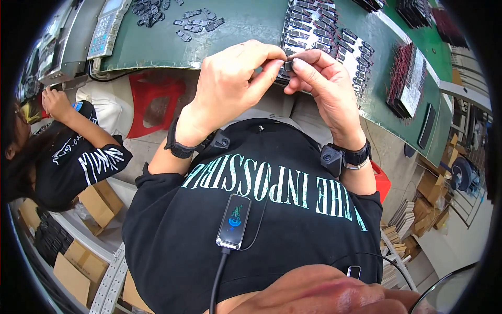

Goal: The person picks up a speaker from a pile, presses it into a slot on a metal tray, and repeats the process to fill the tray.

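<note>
Close together at the near edge of the green work table [157, 52], my two hands meet over a small black part [288, 66]. My left hand [227, 78] pinches it between thumb and forefinger from the left. From the right, the thumb and fingers of my right hand [332, 86] grip the same part. Fingers cover much of it, so its exact kind cannot be made out. Just beyond my hands, rows of small black parts with thin dark red wires [299, 25] lie on a white backing. Another row of such parts [362, 63] runs to the right of my right hand.
Loose black pieces [198, 22] lie at the far left of the table, near a grey keypad device [107, 31]. Stacked trays with red wires [408, 81] stand at the right. A co-worker [78, 152] sits at my left beside a red stool [157, 102].
</note>
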The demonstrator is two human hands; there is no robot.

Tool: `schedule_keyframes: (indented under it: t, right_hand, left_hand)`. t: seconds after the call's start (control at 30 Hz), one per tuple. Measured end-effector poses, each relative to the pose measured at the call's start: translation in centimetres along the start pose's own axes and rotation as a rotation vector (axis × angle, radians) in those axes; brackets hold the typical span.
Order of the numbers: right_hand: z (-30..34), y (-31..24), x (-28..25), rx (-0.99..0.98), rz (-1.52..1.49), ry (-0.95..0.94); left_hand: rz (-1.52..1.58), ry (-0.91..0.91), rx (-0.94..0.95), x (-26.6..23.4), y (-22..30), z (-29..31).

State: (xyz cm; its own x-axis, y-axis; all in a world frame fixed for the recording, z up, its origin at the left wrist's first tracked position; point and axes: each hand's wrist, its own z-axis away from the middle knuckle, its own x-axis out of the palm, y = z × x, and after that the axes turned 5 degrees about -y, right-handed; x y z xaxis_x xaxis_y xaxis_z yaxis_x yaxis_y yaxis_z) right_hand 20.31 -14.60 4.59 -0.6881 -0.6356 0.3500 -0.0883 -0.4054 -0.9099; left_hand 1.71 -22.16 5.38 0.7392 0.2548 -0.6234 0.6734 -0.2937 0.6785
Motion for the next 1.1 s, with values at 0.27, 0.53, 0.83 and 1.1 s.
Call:
schedule_keyframes:
  t: [0.27,0.53,0.83,1.1]
  right_hand:
    - [0.2,-0.2,-0.9,0.071,-0.097,-0.085]
    - [-0.1,-1.0,-1.5,0.04,-0.226,-0.057]
    - [-0.3,-0.1,-1.8,-0.034,-0.268,-0.069]
    - [0.0,0.4,-2.0,-0.083,-0.174,-0.086]
  left_hand:
    - [0.258,0.122,-0.092,2.0,0.4,0.4]
    - [1.239,-0.05,-0.256,1.1,-2.0,0.8]
    - [0.936,-0.041,-0.479,1.4,0.8,0.0]
    - [0.792,-0.049,-0.443,1.7,0.9,0.2]
